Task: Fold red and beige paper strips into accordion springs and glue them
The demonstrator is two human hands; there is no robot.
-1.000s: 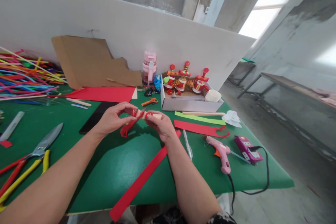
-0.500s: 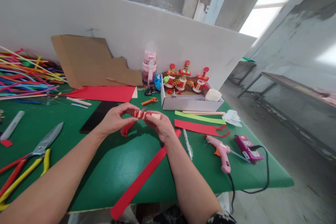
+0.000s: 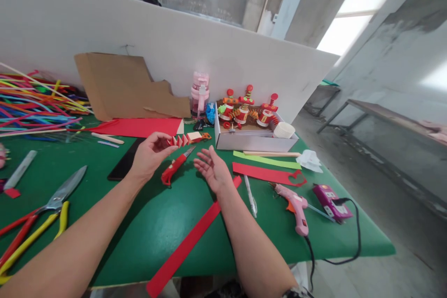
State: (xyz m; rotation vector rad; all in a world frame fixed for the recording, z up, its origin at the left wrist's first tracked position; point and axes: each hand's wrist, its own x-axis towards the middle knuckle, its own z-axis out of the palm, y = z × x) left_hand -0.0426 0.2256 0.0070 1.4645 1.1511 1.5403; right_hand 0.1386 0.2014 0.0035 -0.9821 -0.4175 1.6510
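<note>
My left hand (image 3: 151, 154) pinches one end of a red accordion-folded paper strip (image 3: 182, 139), which stretches out to the right above the green table (image 3: 164, 223). Below and right of it, my right hand (image 3: 213, 167) hovers palm up with fingers spread, holding nothing. A red utility knife (image 3: 176, 166) lies on the table between the two hands. A long red paper strip (image 3: 190, 237) runs diagonally under my right forearm toward the table's near edge.
Large scissors (image 3: 45, 214) lie at left, a pile of coloured pipe cleaners (image 3: 35, 102) at far left. A white box (image 3: 251, 137) of red figures, cardboard (image 3: 122, 86), a pink bottle (image 3: 199, 93), a pink glue gun (image 3: 295, 202), and red and green paper strips (image 3: 268, 167) surround the work spot.
My right hand has let go of the folded strip and dropped open. The left hand lifted the strip, which now hangs stretched out. The utility knife shows on the table.
</note>
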